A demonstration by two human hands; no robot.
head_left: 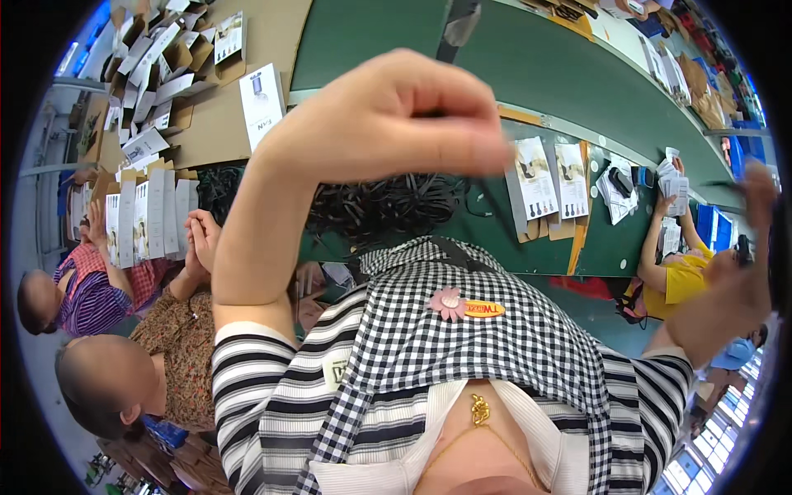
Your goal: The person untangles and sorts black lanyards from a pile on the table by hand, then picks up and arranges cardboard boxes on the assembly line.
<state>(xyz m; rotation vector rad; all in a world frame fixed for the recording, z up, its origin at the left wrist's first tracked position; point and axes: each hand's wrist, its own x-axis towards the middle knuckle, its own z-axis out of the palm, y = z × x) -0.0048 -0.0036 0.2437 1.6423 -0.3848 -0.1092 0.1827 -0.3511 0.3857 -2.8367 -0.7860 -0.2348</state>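
Green table, tangled black strips, printed white cartons

The tabletop looks smooth and painted or coated, with only a weak shine. On it, the standing cartons are of thin paperboard: the printed white face is smooth, and the inner side is plain brown and matt. The cardboard sheet is also matt. The black strips seem to be plastic, because they are slightly glossy. The checked apron is woven cloth, without shine; the striped shirt and its white collar are ribbed fabric. The pendant is shiny, gold-coloured metal.
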